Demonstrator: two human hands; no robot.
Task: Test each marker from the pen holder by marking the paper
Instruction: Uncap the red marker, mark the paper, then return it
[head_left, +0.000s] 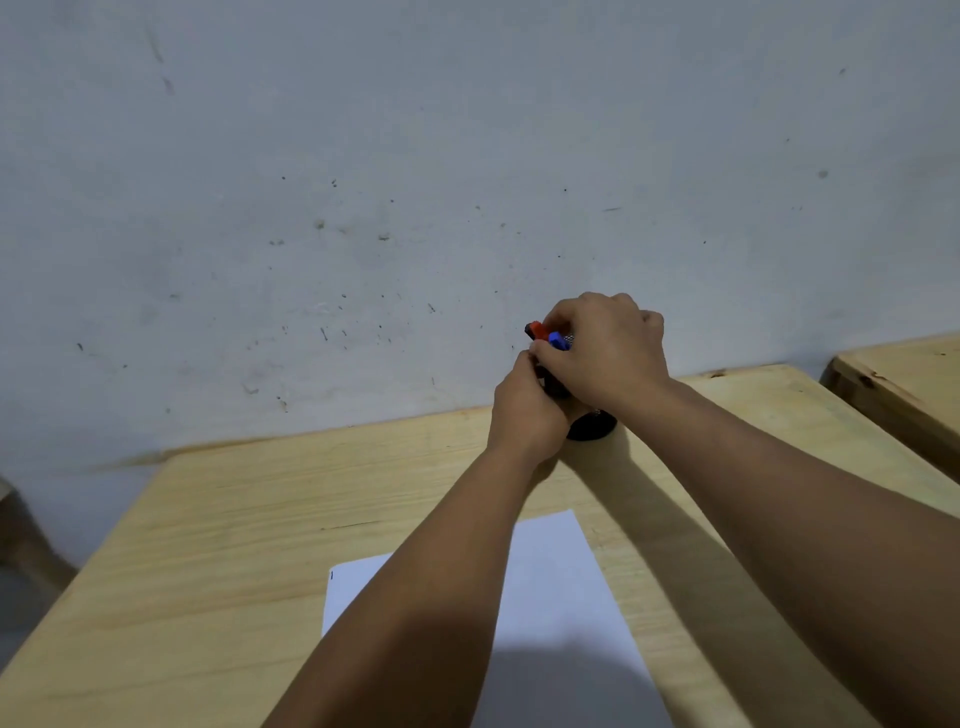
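Observation:
A black mesh pen holder (589, 426) stands near the far edge of the wooden table (291, 499), mostly hidden by my hands. My left hand (527, 410) wraps around its side. Above the rim, my right hand (605, 348) is closed over the marker tops. A red-capped marker (536, 329) and a blue-capped marker (557, 340) poke out between my fingers. Which marker the right hand grips cannot be told. A white sheet of paper (556, 587) lies near me, with a short dark mark (332, 575) at its left corner.
A stained grey wall (415, 208) rises right behind the table. A second wooden table (904, 379) stands to the right across a narrow gap. My forearms cross over the paper.

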